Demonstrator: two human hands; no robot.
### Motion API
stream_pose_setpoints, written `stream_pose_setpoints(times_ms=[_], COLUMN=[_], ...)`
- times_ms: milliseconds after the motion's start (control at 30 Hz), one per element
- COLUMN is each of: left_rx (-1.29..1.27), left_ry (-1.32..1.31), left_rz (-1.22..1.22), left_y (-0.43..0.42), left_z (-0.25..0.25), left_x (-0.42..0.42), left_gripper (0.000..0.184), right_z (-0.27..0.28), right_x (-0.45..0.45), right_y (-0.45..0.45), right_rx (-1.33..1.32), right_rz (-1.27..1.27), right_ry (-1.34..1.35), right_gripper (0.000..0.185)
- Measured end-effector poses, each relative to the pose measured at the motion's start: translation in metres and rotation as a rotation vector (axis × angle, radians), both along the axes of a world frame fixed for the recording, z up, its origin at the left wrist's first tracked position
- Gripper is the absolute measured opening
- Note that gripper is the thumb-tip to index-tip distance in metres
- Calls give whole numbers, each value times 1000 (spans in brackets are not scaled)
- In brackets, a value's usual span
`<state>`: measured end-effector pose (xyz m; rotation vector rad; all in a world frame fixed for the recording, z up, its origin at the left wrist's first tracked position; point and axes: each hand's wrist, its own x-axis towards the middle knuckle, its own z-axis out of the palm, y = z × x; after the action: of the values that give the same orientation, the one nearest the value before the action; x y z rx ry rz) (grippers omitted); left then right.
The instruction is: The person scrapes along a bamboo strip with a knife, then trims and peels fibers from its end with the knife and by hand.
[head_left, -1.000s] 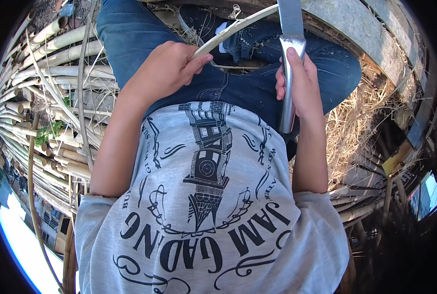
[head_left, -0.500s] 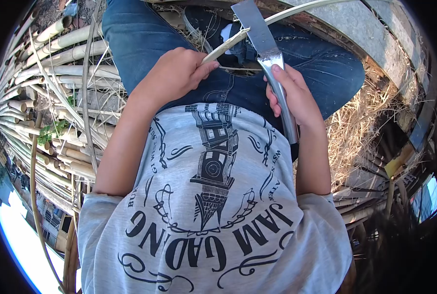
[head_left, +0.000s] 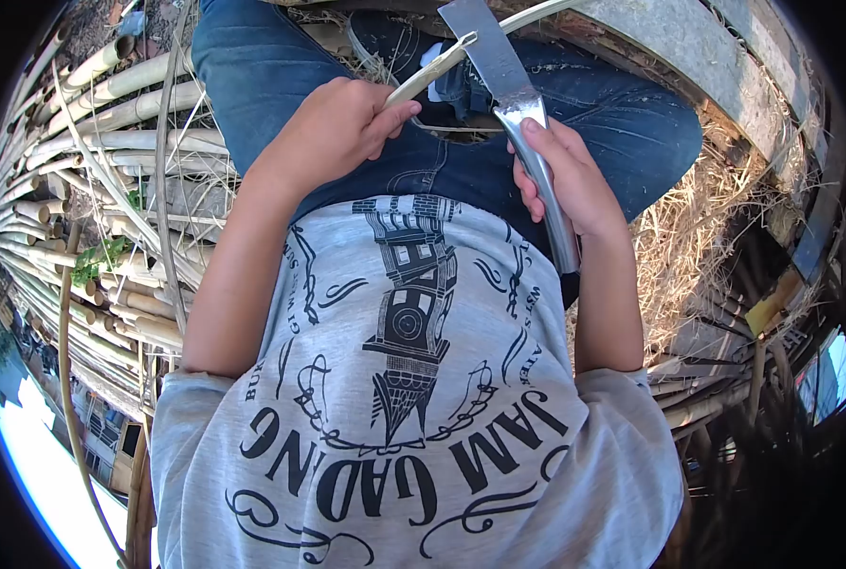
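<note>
My left hand (head_left: 345, 130) is closed around the near end of a pale bamboo strip (head_left: 429, 69), over the lap. The strip runs up and to the right, meets the blade, and continues beyond it toward the upper right. My right hand (head_left: 567, 178) grips the metal handle of a machete (head_left: 494, 59), with the thumb along the top of the handle. Its broad, flat blade points up and lies across the strip. A split or raised end of the strip shows at the blade's left edge.
Cut bamboo poles (head_left: 148, 104) are piled on the left. Straw-like shavings (head_left: 674, 237) lie on the right, beside a grey board (head_left: 674, 43) at the upper right. My crossed legs in jeans (head_left: 262, 71) and a dark shoe (head_left: 381, 43) are under the work.
The machete blade and my left hand with the bamboo strip have shifted slightly up and left. Both hands keep their grips.
</note>
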<state>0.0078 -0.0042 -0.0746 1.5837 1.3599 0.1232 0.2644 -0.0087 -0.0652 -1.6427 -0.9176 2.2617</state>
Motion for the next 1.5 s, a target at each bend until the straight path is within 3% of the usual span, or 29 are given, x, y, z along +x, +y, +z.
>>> stream_pose_setpoints(times_ms=[100,167,233,367,433,600,700,767,833,967,1067,1100,1167,1333,1400,1433,1500], left_rx=[-12,38,38,-7,-10,-31,-51,-37,-81,-98,-110,-83,-53,-122,-97,-65,-47], left_ry=[3,38,17,-17,5,-44,-69,-61,-64,-103,-108,-85,-64,-86,-77,-76,-53], left_rz=[44,-3,9,36,-5,10,41,9,27,70,68,56,37,114,92,56,44], left_y=[1,2,3,4,6,-1,-1,3,6,3,2,2,2,-5,-6,-4,-3], left_z=[-3,-2,1,2,2,-5,-3,0,4,2,2,2,1,0,-2,-1,2], left_x=[-3,-8,-8,-3,1,3,-2,-6,-5,-3,-1,0,2,2,-2,-4,-6], left_gripper=[43,43,43,45,45,46,44,42,42,46,46,45,45,44,44,43,41], right_z=[-10,-14,-15,-13,-5,-2,-14,-19,-20,-16,-9,-4,10,-3,-15,-16,-13], right_x=[-1,2,-5,-4,-6,-1,3,4,-2,-5,-8,-8,-10,4,6,3,-1], right_y=[-1,-1,-2,0,-1,-1,-2,-3,-6,-8,-9,-10,-11,-4,-8,-8,-7], right_rx=[-40,-299,-226,-34,58,-93,-135,-336,-342,-190,88,90,82,-34,-275,-277,-111], right_rz=[-40,-160,-140,-388,-49,-7,-39,-167,-203,-253,-297,-300,34,-10,-379,-377,-358], right_ry=[125,451,366,250,-18,24,232,487,536,458,-6,-7,-67,34,636,643,365], right_gripper=[40,43,45,43,38,36,40,41,43,42,42,42,37,38,40,40,42])
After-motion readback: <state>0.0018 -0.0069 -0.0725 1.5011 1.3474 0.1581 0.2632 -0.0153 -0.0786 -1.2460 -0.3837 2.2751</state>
